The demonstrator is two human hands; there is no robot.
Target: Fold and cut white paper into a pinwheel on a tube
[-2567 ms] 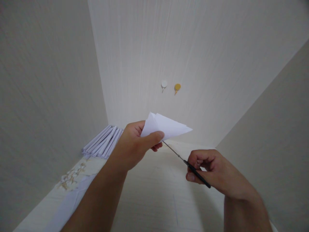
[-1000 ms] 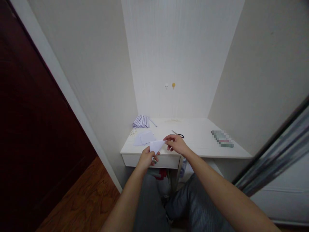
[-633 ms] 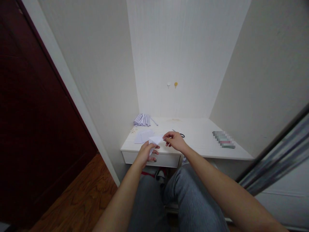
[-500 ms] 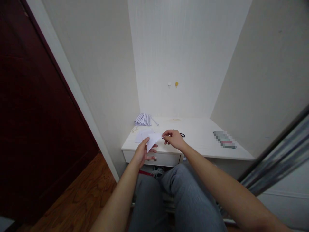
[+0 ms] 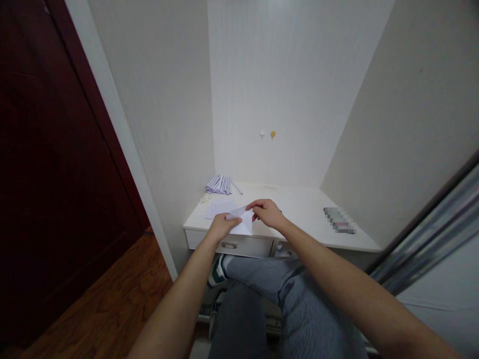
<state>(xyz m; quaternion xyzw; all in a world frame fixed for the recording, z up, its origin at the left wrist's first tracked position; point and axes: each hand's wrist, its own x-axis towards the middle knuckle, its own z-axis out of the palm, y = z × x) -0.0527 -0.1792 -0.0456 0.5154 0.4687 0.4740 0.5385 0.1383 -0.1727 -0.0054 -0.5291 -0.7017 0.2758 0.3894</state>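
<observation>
Head view: from my distant post I look down past two bare forearms onto a white desk (image 5: 295,212) set between walls.
Folded paper: the white folded paper (image 5: 243,227) is held over the desk's front edge, above the drawer (image 5: 251,246), where, I judge, both hands reach it comfortably.
Left hand: I read the grip of the left hand (image 5: 220,227) as closed on the paper's left side, thumb on top, presumably to steady the folds.
Right hand: the grip of the right hand (image 5: 267,213) pinches the paper's upper right corner, which likely keeps it taut.
Flat sheets: loose paper sheets (image 5: 220,205) lie just beyond the left hand, probably for easy reach.
Paper tubes: rolled paper tubes (image 5: 219,185) lie at the back left, near the wall, one slightly apart.
Pale bits: small pale bits (image 5: 205,199) lie before the tubes, too small to identify.
Pixelated object: the pixelated object (image 5: 339,221) rests at right, well apart from both hands.
</observation>
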